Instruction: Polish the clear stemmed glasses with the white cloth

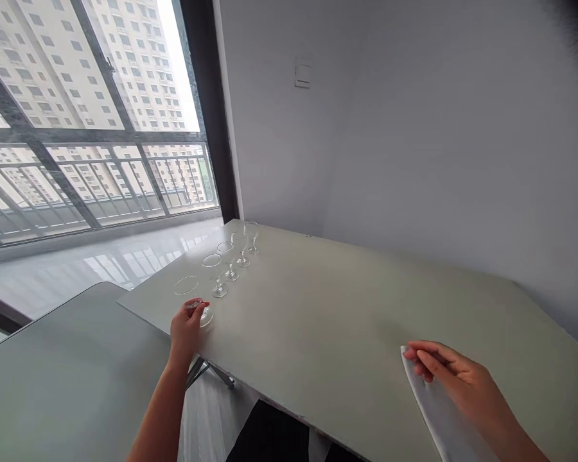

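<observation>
My left hand (pixel 187 323) is closed around the lower part of a clear stemmed glass (pixel 206 316) near the table's left front edge. The glass's round rim shows just beyond my fingers, and its foot is at the table surface. Behind it, several similar glasses (pixel 219 290) stand upright in a row running toward the far corner. On the right, my right hand (pixel 443 369) pinches the corner of a white cloth (pixel 428 404) between thumb and fingers. The cloth hangs below the hand, partly hidden by it.
The glasses stand on a pale greenish table (pixel 308 308). A second grey table (pixel 77 366) adjoins at the left. Grey walls (pixel 414 141) rise behind, with a switch (pixel 303 73). Large windows are at the upper left. Dark-clothed legs show below the front edge.
</observation>
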Available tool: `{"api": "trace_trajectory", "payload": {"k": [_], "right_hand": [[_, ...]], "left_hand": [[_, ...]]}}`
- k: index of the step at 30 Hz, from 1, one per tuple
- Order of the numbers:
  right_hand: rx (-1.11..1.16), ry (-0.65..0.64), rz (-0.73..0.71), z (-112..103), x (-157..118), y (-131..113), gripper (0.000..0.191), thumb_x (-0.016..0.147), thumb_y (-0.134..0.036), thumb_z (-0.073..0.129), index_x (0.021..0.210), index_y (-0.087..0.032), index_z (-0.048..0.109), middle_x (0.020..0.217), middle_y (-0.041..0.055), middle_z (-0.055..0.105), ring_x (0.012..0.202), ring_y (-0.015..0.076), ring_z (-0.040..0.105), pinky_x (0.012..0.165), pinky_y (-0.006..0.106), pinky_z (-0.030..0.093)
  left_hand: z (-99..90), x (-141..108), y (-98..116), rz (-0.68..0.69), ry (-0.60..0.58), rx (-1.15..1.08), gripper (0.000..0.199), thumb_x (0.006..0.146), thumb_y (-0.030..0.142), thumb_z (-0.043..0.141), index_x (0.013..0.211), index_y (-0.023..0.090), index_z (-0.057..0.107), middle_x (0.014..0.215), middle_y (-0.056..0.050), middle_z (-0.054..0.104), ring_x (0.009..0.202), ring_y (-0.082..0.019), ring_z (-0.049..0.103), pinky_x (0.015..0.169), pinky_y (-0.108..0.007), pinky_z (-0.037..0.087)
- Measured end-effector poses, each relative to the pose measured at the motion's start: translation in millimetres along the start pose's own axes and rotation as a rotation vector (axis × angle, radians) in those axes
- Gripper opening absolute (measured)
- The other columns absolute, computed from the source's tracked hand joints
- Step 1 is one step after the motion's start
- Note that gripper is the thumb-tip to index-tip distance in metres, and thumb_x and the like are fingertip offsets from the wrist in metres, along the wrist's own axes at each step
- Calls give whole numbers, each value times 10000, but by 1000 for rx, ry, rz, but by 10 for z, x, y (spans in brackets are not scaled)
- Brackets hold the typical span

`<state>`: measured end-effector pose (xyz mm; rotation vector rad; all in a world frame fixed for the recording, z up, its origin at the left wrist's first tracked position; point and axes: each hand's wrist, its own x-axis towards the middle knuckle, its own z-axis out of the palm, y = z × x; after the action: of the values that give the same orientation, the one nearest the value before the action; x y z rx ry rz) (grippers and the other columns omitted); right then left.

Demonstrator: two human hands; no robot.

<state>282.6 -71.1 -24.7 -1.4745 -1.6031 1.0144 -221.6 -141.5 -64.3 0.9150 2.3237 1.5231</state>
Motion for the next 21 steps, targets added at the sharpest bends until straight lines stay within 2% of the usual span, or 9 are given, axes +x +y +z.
{"api": "trace_trajectory", "payload": {"k": [6, 11, 14, 16, 19, 21], "right_hand": [[-124, 76, 52, -320, -191, 190, 324, 762, -469, 506, 926, -230, 651, 873, 64, 679, 706, 191, 624, 643, 278, 522], [-402, 110, 46, -402, -437, 312, 350, 805, -491, 431, 965, -263, 642, 1007, 33, 662, 869, 216, 631, 722, 312, 524], [-621, 19, -54, -404, -563, 342, 382, 820, -500, 410, 1063, -295, 622, 1160, 9, 594, 1054, 242, 556, 876, 380, 472], [-704, -97, -101, -405, -630, 385, 415, 831, -505, 399, 1170, -324, 556, 1282, -10, 497, 1175, 246, 458, 962, 411, 407], [-758, -268, -125, -391, -705, 524, 485, 843, -512, 383, 1305, -362, 381, 1415, -39, 292, 1283, 245, 294, 1016, 433, 342], [-793, -314, -163, -355, -736, 642, 525, 845, -517, 380, 1342, -369, 295, 1443, -45, 206, 1311, 254, 215, 1044, 461, 286]], "left_hand": [[57, 149, -74, -15, 23, 100, 380, 707, 466, 509, 972, 211, 606, 935, -33, 679, 879, -214, 600, 725, -298, 421], [72, 167, 16, -71, 37, 199, 356, 710, 427, 524, 1009, 254, 605, 931, 18, 661, 887, -193, 592, 770, -297, 424], [75, 175, 57, -100, 29, 314, 409, 680, 403, 568, 1068, 273, 584, 807, 33, 633, 897, -195, 577, 803, -313, 426], [74, 186, 53, -57, 64, 380, 445, 661, 394, 590, 1088, 273, 582, 688, 25, 582, 952, -212, 548, 842, -341, 417], [63, 157, 11, 18, 139, 374, 457, 630, 365, 612, 1071, 247, 596, 593, 9, 528, 1034, -240, 494, 890, -399, 394], [50, 65, -16, 36, 252, 326, 445, 606, 329, 618, 1038, 223, 605, 551, 4, 491, 1041, -265, 473, 887, -440, 390]]}}
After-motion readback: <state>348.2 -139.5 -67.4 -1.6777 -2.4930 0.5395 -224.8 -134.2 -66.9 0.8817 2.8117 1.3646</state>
